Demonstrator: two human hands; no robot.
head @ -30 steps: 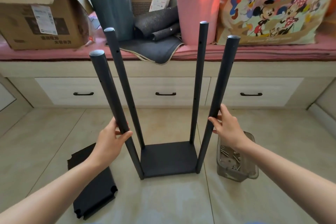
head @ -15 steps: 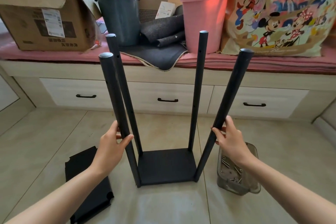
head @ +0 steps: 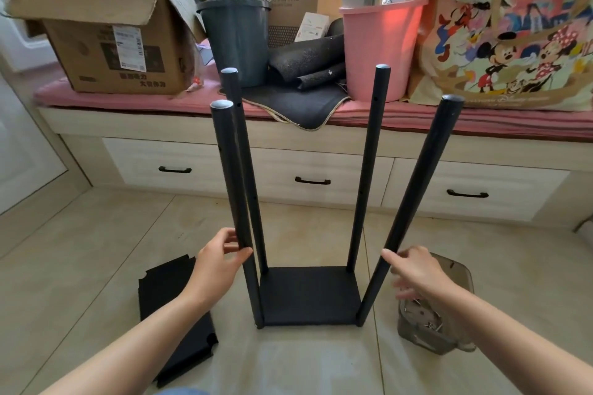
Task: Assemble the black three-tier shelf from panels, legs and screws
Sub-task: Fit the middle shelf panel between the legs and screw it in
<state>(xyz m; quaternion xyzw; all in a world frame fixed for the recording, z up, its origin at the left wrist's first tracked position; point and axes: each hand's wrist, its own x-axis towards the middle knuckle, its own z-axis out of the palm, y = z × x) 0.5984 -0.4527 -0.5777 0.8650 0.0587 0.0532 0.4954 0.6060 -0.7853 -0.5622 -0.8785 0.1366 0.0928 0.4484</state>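
A: Black, all of it. Taking the bottom panel [head: 309, 293] on the tiled floor [head: 96, 234] as the landmark, what lies left of it?

B: A loose shelf panel [head: 173, 314] flat on the floor, with notched corners, partly under the left forearm. Then the left hand [head: 216, 266], fingers and thumb curled round the front-left leg [head: 236, 202] a little above that panel.

A: And the legs themselves?

B: Four stand at the panel's corners: the front-left one, the back-left leg [head: 245, 170] just behind it, the back-right leg [head: 367, 170], and the front-right leg [head: 414, 202], which leans outward to the right.

A: Is the right hand holding that one?

B: No. The right hand [head: 417, 272] is spread loosely, holding nothing; one fingertip is at the front-right leg, but I cannot tell whether it touches.

A: Further right of the panel?

B: A clear plastic container [head: 449, 327] of screws [head: 431, 325] on the floor, just beside the front-right leg and under the right wrist.
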